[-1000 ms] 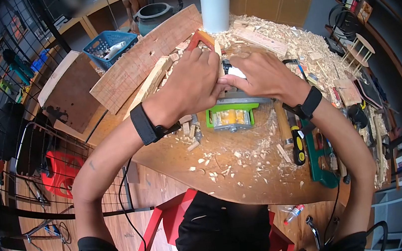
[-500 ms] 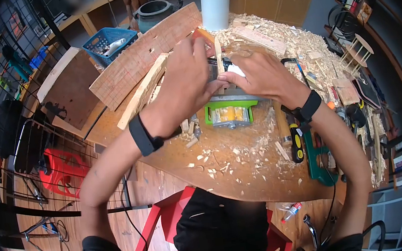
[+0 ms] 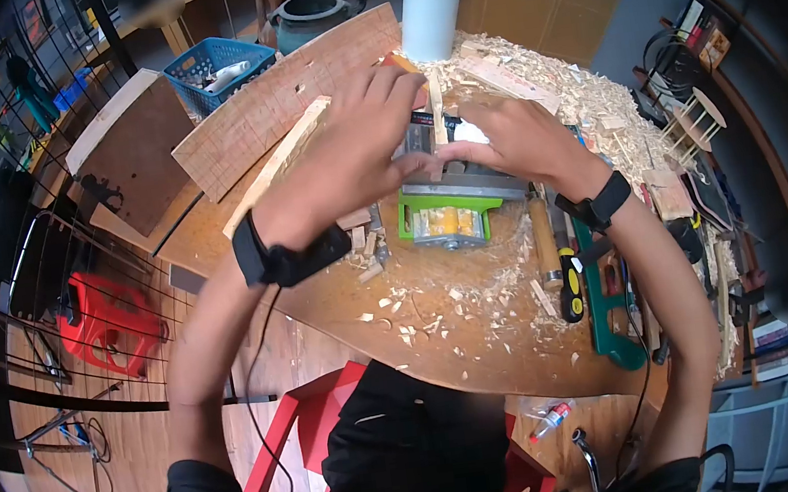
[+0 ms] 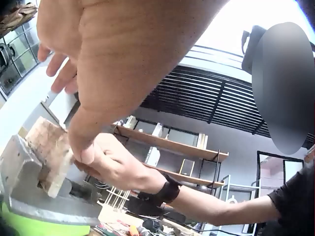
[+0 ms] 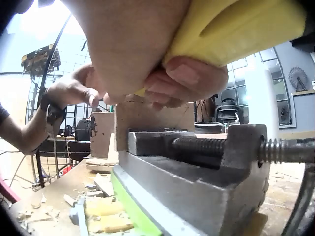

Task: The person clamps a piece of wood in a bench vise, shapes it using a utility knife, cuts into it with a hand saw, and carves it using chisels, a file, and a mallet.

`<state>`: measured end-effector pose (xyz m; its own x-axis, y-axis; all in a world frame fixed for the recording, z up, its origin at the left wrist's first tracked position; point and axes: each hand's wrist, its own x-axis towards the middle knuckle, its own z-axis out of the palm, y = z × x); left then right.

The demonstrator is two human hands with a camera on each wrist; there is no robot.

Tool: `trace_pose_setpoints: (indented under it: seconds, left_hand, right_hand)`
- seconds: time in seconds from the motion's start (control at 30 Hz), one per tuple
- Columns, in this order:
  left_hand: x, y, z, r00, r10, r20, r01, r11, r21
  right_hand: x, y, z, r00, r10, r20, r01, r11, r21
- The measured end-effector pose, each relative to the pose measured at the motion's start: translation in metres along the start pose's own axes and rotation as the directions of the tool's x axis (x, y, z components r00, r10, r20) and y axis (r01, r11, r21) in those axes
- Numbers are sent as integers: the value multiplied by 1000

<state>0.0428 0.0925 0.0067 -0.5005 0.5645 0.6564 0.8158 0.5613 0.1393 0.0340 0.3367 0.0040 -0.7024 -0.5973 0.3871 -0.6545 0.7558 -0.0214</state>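
A metal vise (image 5: 187, 172) with a green base (image 3: 446, 202) grips an upright wooden piece (image 4: 51, 152), whose narrow top edge (image 3: 437, 108) shows in the head view. My right hand (image 3: 524, 140) curls its fingers round a yellow handle (image 5: 241, 29) just above the vise; the tool's working end is hidden. To the left of the wood, my left hand (image 3: 344, 159) has its fingers loosely extended and its thumb pointing toward my right hand. The right wrist view shows this left hand (image 5: 74, 92) holding nothing.
A long board (image 3: 287, 92) and a blue basket (image 3: 220, 71) stand at the back left. Wood shavings (image 3: 580, 76) heap round a white column (image 3: 433, 5). A yellow-black handle (image 3: 570, 288) and a green tool (image 3: 609, 318) lie on the right of the table.
My left hand has come away from the wood and my right thumb, toward the left, and its fingers have loosened. My right hand stays beside the vise. The head view has shifted slightly.
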Motion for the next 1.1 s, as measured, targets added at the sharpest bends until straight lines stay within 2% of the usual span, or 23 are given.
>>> trace_pose_setpoints:
  seconds: [0.07, 0.13, 0.2, 0.23, 0.33, 0.37, 0.47, 0.6, 0.67, 0.7, 0.77, 1.1]
  left_hand:
    - [14, -15, -2, 979, -7, 204, 35, 991, -130]
    - [33, -23, -7, 970, -27, 242, 79, 975, -208]
    - [51, -29, -9, 848, -89, 522, 249, 937, -246]
    - [53, -30, -6, 896, 2, 443, 117, 963, -242]
    - [58, -32, -5, 884, 6, 467, 91, 978, -186]
    - [60, -37, 0, 904, 86, 419, 28, 966, -259]
    - [65, -38, 2, 898, 84, 433, 21, 972, -232]
    - [75, -43, 2, 862, 65, 502, 105, 947, -303]
    - [79, -45, 3, 806, 51, 589, 176, 930, -322]
    - [81, -45, 4, 806, 51, 590, 176, 930, -322]
    - [83, -45, 4, 743, -12, 669, 317, 887, -336]
    - [83, -39, 1, 758, -53, 650, 291, 919, -265]
  right_hand:
    - [3, 5, -1, 1000, -30, 8, 30, 999, -20]
    - [6, 9, -2, 997, -49, 60, 51, 998, -30]
    - [8, 14, 2, 996, -81, 28, 81, 997, -6]
    - [9, 14, 3, 993, -115, -11, 116, 993, 18]
    - [9, 12, 3, 991, -131, -37, 130, 991, -24]
    - [9, 10, 3, 991, -131, -31, 130, 991, -20]
    - [7, 7, 2, 995, -98, -16, 96, 992, -87]
    - [8, 7, 4, 988, -142, -64, 131, 980, -148]
    - [7, 9, 6, 983, -164, -82, 150, 977, -148]
    - [7, 9, 7, 981, -168, -93, 154, 977, -148]
    - [7, 9, 7, 980, -172, -104, 156, 977, -146]
    - [6, 9, 14, 954, -230, -195, 176, 950, -257]
